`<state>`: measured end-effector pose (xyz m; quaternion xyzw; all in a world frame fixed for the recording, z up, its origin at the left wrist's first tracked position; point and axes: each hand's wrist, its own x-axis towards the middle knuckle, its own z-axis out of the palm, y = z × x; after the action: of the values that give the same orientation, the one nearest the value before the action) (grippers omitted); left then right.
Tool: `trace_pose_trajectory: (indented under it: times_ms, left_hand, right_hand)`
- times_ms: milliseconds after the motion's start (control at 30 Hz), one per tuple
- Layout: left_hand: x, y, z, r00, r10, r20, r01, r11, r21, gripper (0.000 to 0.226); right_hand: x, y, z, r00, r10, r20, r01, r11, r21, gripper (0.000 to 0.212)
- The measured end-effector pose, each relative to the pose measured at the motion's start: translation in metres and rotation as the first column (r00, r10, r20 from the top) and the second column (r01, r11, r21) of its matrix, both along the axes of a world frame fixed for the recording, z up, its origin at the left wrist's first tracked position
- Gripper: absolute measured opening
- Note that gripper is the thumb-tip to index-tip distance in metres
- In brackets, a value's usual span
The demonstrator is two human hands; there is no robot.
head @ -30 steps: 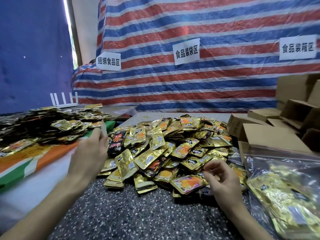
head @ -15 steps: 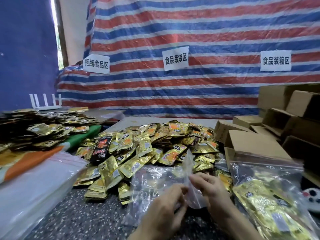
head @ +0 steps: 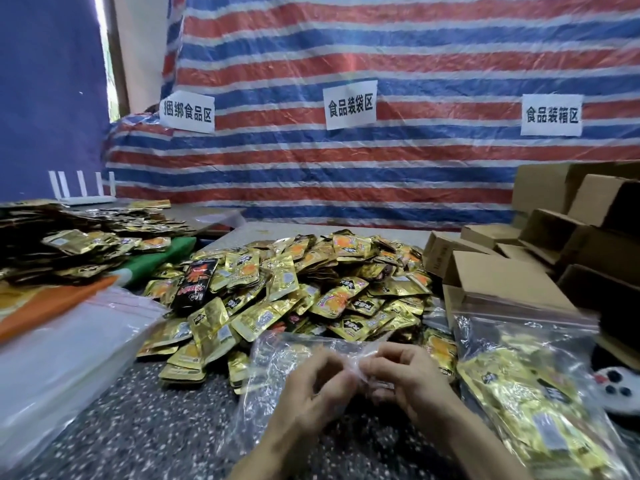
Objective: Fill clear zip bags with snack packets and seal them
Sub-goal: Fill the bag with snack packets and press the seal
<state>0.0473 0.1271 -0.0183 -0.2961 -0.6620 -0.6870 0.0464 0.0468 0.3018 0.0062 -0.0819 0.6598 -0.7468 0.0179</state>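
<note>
Head view: low in the centre of the frame, the left hand [head: 313, 382] and right hand [head: 403, 377] both pinch the mouth of 1 empty clear zip bag [head: 273, 372]; it looks light, limp and slippery, best held at its zip edge; the snack packets [head: 298, 289] are heaped just behind.

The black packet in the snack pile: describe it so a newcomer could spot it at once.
Find the heap of gold snack packets in the middle of the speckled table. Go to its left edge, beside the green cloth. There lies the black packet with red print, dark where the neighbours around it are gold.
</note>
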Motion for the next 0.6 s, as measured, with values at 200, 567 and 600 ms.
trace_pose_trajectory:
  times_ms: [200, 567, 600]
  left_hand:
    - [-0.017, -0.002, 0.027, 0.994, -0.038, 0.103, 0.047, 0.995, -0.083, 0.049]
    - [-0.057, -0.007, 0.111, 0.973, -0.231, -0.029, 0.224, 0.964, -0.145, 0.029]
    - [-0.058, -0.006, 0.11, 0.975, -0.22, -0.035, 0.215, 0.97, -0.113, 0.03]
  right_hand:
    - [0.001, 0.001, 0.006, 0.988, 0.154, -0.008, -0.151, 0.978, 0.147, 0.025]
    - [-0.021, 0.012, 0.109, 0.95, 0.31, -0.05, -0.278, 0.905, 0.323, 0.048]
    - [-0.021, 0.012, 0.111, 0.952, 0.302, -0.056, -0.27, 0.909, 0.317, 0.045]
